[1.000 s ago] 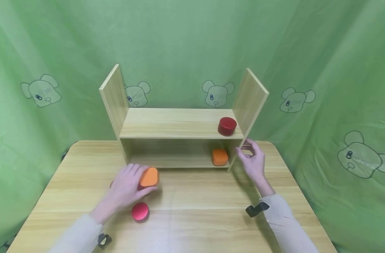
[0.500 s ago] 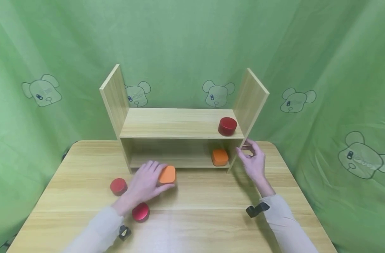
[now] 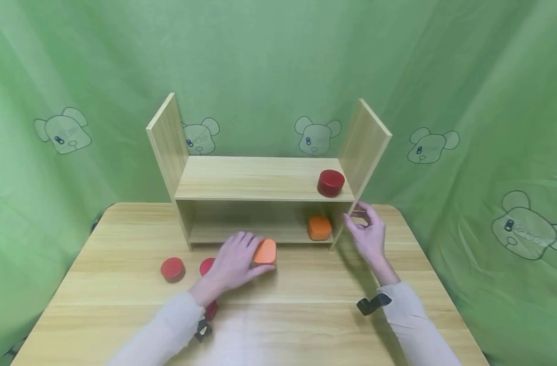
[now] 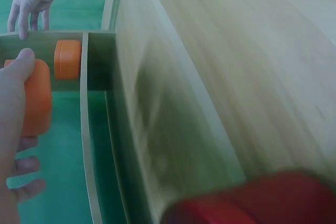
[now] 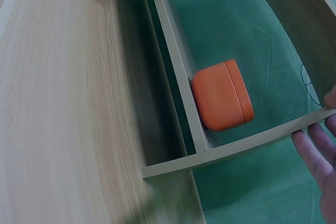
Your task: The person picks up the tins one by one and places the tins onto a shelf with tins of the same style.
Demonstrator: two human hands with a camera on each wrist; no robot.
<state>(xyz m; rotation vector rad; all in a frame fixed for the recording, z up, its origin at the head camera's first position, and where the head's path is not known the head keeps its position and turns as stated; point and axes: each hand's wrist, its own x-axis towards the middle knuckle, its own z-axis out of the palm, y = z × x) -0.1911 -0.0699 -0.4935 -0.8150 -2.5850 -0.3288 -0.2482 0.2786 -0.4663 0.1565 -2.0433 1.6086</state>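
Observation:
My left hand point(image 3: 235, 262) holds an orange rounded-square tin point(image 3: 266, 250) above the table, just in front of the shelf's lower board. In the left wrist view the thumb lies along one side of this orange tin point(image 4: 37, 98). At the wooden shelf's point(image 3: 265, 178) right side panel, my right hand point(image 3: 367, 231) grips the edge, thumb on one face and fingers on the other, as the right wrist view shows. A second orange tin point(image 3: 319, 228) sits at the right end of the lower board. On the upper board, at the right, stands a round red tin point(image 3: 331, 183).
A round red tin point(image 3: 173, 270) lies on the table point(image 3: 306, 315) at the left. Two more red ones, a tin point(image 3: 207, 265) and a nearer tin point(image 3: 211, 310), are partly hidden by my left arm. A green curtain point(image 3: 260, 61) hangs behind the shelf.
My left hand has carried the orange tin rightward along the shelf's front, uncovering the red tin at the left and covering part of the nearer one. The right hand stays on the panel.

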